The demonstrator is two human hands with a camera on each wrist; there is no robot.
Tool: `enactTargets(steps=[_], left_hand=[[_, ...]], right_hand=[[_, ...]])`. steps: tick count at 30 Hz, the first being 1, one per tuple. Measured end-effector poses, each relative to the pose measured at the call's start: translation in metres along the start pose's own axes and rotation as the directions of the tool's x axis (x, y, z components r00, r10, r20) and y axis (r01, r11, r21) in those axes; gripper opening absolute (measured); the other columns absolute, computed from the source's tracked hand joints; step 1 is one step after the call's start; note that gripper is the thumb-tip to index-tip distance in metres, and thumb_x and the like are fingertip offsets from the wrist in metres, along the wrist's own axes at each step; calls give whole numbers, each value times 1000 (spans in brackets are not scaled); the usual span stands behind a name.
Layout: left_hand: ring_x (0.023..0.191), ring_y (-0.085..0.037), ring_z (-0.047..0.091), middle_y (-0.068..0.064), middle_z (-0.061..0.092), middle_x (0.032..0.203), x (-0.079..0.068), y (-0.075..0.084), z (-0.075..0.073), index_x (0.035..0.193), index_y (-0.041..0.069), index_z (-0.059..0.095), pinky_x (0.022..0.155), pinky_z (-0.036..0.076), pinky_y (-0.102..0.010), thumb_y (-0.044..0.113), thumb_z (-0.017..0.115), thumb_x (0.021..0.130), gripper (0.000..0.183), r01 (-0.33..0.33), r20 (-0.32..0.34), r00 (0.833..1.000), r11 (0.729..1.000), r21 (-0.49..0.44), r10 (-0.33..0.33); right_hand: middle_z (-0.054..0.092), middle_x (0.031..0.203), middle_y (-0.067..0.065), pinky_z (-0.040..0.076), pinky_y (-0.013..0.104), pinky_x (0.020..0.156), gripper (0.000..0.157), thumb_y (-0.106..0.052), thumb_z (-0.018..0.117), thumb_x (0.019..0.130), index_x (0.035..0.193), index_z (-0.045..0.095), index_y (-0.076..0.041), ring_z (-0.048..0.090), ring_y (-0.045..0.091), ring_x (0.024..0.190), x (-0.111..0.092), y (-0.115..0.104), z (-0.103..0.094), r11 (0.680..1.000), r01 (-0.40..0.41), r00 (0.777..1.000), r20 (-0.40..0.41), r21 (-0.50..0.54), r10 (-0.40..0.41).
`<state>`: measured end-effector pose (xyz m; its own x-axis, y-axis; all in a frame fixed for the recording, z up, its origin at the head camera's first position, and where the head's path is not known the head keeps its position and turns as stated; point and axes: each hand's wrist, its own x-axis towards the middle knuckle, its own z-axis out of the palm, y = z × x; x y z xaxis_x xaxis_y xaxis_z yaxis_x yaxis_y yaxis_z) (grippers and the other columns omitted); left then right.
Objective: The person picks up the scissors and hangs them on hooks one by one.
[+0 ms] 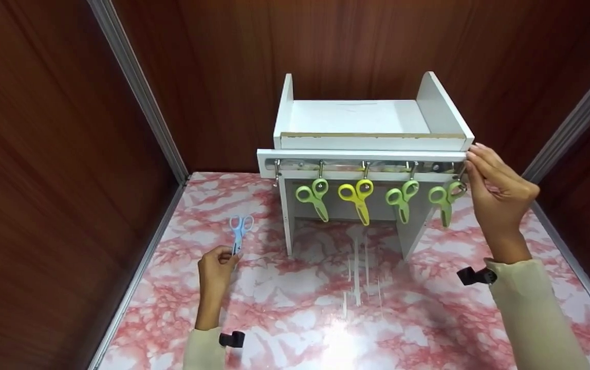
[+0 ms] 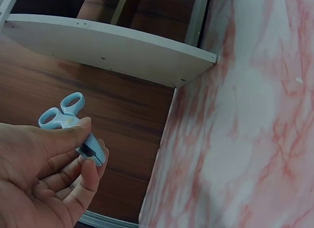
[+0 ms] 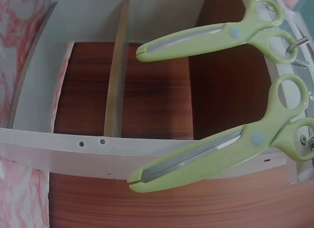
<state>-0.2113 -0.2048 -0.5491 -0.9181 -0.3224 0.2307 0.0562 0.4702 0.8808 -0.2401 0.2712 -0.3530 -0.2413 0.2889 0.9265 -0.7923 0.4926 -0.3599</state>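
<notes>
My left hand (image 1: 216, 264) pinches light blue scissors (image 2: 73, 117) by the blade end between thumb and fingers. Their two handle loops point up and away, left of the white shelf unit (image 1: 362, 143). At the right end of the white hook rail (image 1: 362, 154), my right hand (image 1: 500, 190) grips the rail's edge with thumb and fingers. Yellow scissors (image 1: 361, 200) hang from a hook by one loop. Three green scissors (image 1: 313, 198) hang likewise, two of them large in the right wrist view, where the hand is out of sight. The leftmost hook (image 1: 276, 172) carries no scissors.
The shelf unit stands on a pink-and-white marbled table (image 1: 284, 308) before a brown wood-grain wall (image 1: 213, 77). Grey metal strips (image 1: 141, 92) run along the corners. Whitish streaks (image 1: 356, 272) mark the table front of the unit.
</notes>
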Motion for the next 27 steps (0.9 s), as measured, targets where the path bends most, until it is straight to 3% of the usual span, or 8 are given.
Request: enactTargets(steps=[10,27], left_hand=[[73,-19,67,-6,72,82,-7,18,-4,90,4,76,63,54,-25,7,82,86,8,-23,10,1000,999,-26,23],[77,-21,69,-6,73,85,-13,43,-12,94,5,77,66,56,-24,10,82,87,10,-39,1,999,993,-110,40]], right_hand=[[73,98,28,57,38,96,18,20,77,77,91,79,8,71,43,100,0,0,1,1000,2,1000,2,-1,-2],[73,97,29,57,39,95,17,20,77,78,90,78,8,72,41,100,0,1,0,1000,1,1000,0,13,-1]])
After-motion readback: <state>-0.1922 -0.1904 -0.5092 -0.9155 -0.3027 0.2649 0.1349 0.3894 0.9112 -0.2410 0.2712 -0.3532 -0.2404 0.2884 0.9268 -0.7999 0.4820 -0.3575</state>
